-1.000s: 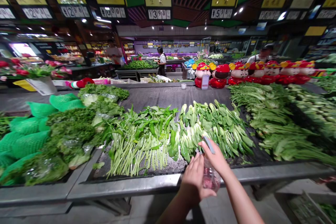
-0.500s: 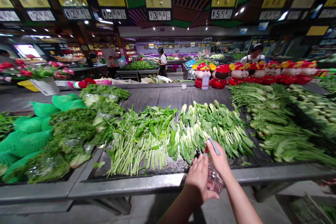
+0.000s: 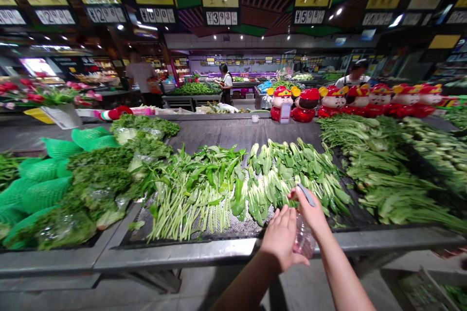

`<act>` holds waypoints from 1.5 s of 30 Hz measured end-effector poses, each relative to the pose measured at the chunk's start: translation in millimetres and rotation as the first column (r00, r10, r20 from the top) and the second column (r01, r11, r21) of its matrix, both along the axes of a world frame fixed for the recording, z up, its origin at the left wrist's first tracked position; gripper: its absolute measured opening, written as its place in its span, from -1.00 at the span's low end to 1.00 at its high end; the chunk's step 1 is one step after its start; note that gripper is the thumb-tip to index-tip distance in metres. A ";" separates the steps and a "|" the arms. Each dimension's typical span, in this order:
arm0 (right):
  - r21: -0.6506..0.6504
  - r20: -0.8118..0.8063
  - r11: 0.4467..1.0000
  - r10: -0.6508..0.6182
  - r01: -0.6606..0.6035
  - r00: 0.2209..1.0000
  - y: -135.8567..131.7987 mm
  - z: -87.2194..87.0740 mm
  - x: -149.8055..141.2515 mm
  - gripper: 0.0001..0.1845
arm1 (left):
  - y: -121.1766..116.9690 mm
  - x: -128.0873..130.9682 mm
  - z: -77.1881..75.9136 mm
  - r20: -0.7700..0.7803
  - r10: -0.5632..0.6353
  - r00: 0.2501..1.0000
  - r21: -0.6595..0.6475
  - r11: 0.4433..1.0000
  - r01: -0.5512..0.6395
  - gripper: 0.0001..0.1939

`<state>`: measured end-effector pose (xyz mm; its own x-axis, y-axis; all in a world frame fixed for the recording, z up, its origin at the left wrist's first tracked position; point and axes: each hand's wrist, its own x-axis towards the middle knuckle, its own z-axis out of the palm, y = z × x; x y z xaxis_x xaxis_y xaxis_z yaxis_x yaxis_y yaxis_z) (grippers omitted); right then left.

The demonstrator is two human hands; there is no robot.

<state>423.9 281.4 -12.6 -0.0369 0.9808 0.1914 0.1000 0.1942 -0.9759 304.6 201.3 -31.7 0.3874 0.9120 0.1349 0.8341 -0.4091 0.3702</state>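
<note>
A clear, pinkish spray bottle [image 3: 304,242] is tilted between my hands over the front edge of the vegetable stand. My right hand [image 3: 309,211] grips its top, and a grey lever [image 3: 305,194] sticks up beside the thumb. Against the bottle's left side lies my left hand [image 3: 280,235], fingers stretched forward and thumb under the bottle; its nozzle is hidden by my fingers. Just beyond are bunches of bok choy [image 3: 270,184] with wet-looking leaves. Long-stemmed water spinach [image 3: 193,194] spreads to their left on the perforated black tray [image 3: 142,231].
Leafy lettuce [image 3: 102,170] and green net-wrapped produce [image 3: 44,180] fill the left side. More greens [image 3: 390,170] lie on the right. Red figurines [image 3: 306,104] line the back ledge near a small white roll [image 3: 255,118]. A metal rail [image 3: 175,258] runs along the front. People stand farther back.
Both hands and the spray bottle have shifted slightly to the right. In the background at left, a person has moved a little to the left.
</note>
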 end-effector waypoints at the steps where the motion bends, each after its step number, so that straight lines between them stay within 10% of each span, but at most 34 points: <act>1: -0.014 0.024 1.000 -0.014 0.015 1.000 1.5 -0.3 1.6 -0.57 | 0.5 1.3 0.9 0.003 -0.001 1.000 0.002 1.000 0.001 0.26; 37: 0.020 0.086 0.996 -0.094 0.092 0.992 30.0 12.9 58.1 -0.58 | 29.5 55.5 30.3 0.049 -0.031 0.998 -0.053 0.998 0.034 0.26; 45: 0.067 0.222 0.986 -0.167 0.155 0.961 24.4 15.2 71.1 -0.55 | 34.5 68.8 16.9 0.044 -0.047 0.998 -0.046 0.998 0.049 0.25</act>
